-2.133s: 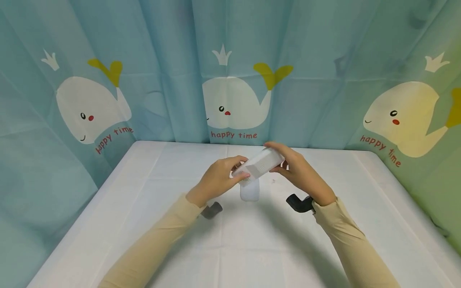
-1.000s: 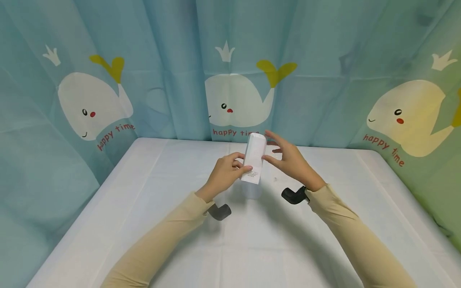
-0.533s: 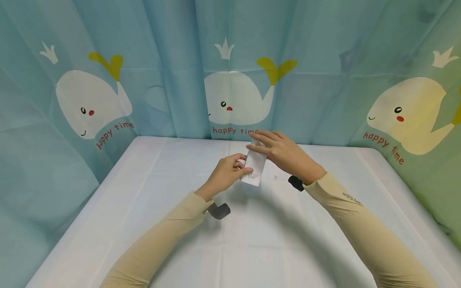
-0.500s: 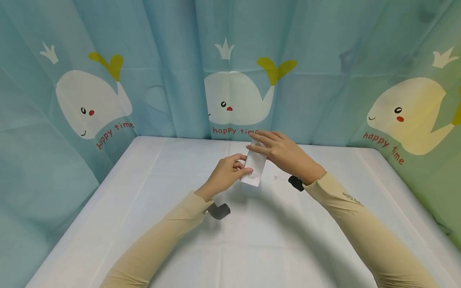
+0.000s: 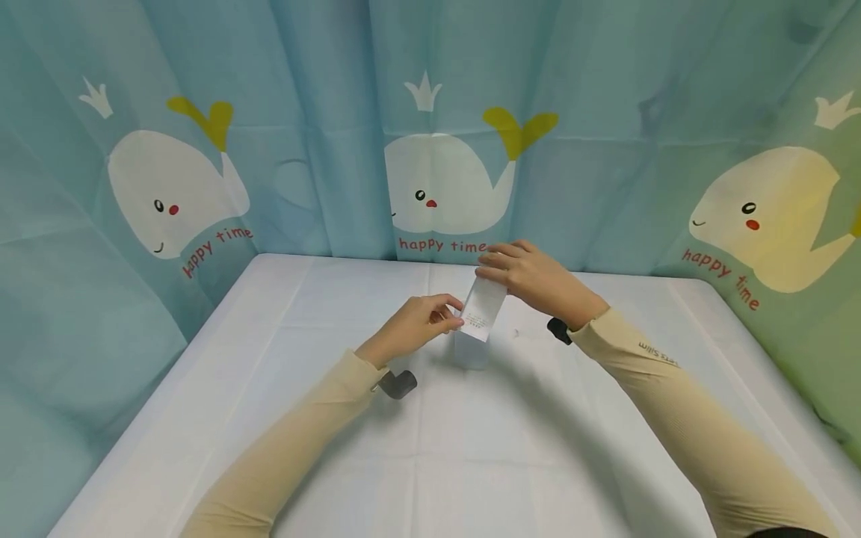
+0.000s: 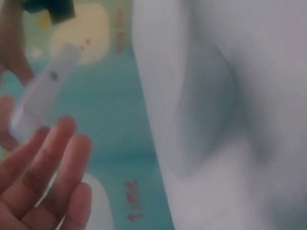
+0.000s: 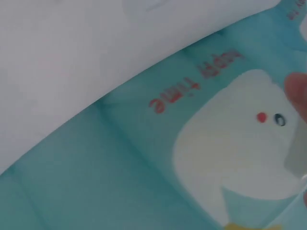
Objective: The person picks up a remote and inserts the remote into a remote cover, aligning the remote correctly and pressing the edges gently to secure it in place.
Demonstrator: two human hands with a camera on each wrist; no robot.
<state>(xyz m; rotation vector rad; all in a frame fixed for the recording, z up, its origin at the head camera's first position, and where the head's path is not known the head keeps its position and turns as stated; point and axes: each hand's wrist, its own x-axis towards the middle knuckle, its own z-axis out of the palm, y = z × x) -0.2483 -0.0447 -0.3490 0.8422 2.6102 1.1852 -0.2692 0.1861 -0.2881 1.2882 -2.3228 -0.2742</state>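
A slim white box [image 5: 484, 306] with small print near its lower end is held tilted above the table in the head view. My right hand [image 5: 538, 280] grips its upper end, fingers over the top; the thumb is hidden. My left hand [image 5: 413, 326] is at the box's lower left edge, thumb and index tips close to it; contact is hard to tell. In the left wrist view the box [image 6: 45, 88] appears beyond my loosely spread left fingers [image 6: 72, 163]. The right wrist view catches only a fingertip [image 7: 297, 91] at its edge.
A pale, bluish-white shape [image 5: 472, 353] sits below the box on the white-covered table [image 5: 464, 426]; its kind is unclear. A blue-green curtain [image 5: 323, 149] printed with whales hangs behind the table's far edge. Dark camera mounts [image 5: 398, 384] are on both wrists.
The box was turned from slanting sideways to more upright between both hands. My right hand then moved over its upper end. Now the box is slightly farther right, and my left thumb has slid off its face.
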